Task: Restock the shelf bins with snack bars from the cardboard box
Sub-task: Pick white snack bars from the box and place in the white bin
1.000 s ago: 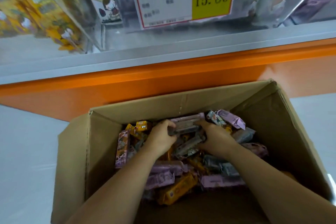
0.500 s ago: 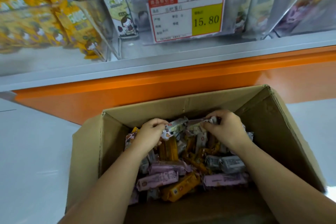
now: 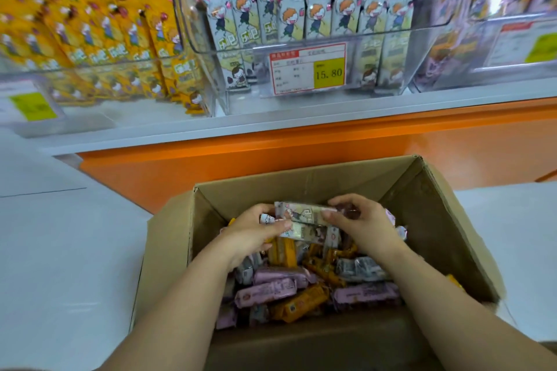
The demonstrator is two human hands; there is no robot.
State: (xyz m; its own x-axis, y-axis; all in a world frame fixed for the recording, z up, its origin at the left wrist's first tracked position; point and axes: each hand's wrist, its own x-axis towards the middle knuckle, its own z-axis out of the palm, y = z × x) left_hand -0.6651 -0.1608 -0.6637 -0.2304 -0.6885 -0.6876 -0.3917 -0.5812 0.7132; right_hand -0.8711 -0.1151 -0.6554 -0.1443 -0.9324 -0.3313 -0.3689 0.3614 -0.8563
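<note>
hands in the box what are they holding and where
A small bundle of grey-wrapped snack bars: left hand grips the left ends, right hand pinches the right ends.

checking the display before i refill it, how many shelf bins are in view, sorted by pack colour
yellow-pack bin: 1
grey-pack bin: 1
purple-pack bin: 1
total: 3 bins

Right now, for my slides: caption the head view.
Left hand and right hand hold grey snack bars in the cardboard box.
</note>
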